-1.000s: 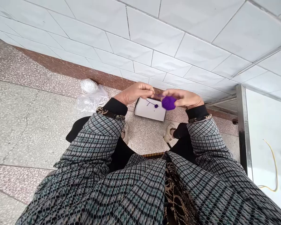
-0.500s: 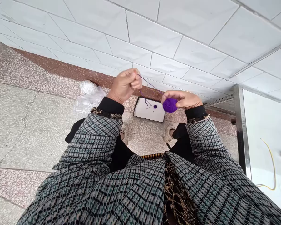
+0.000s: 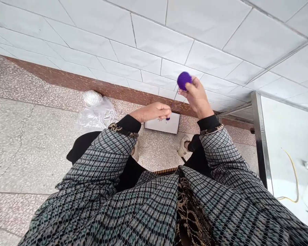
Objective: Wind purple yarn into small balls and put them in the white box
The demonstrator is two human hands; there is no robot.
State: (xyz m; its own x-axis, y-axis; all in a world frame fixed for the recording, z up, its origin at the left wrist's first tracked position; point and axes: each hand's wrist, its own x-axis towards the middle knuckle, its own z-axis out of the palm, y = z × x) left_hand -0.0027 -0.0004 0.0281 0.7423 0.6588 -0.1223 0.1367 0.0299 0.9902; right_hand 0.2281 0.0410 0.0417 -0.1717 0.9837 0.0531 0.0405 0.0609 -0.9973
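In the head view, the right hand [image 3: 197, 95] is raised before the white tiled wall [image 3: 113, 27], gripping a purple yarn ball [image 3: 184, 81] between thumb and fingers. From this ball a thin purple yarn strand [image 3: 175, 96] runs down, straight and slanting, to the left hand [image 3: 155, 111], which is lower and farther left, its fingers curled and thumb pressed in, pinching the strand near the fingertips. Behind and below that hand, a shallow dark-rimmed tray [image 3: 163, 127] with a white inside sits on the speckled floor [image 3: 156, 150] near the reddish-brown skirting [image 3: 74, 77]; a small purple pompom-like ball [image 3: 167, 118] shows in it, just beside the left fingertips in view and partly hidden by them. Left of the tray, well apart from it, a white yarn ball [image 3: 91, 97] lies against a clear plastic bag [image 3: 93, 117]. Two pale shoes [image 3: 183, 147] stand nearer the person, and at the far right a yellow cable [image 3: 295, 177] curves across a white surface [image 3: 277, 136] behind a metal post [image 3: 260, 133]
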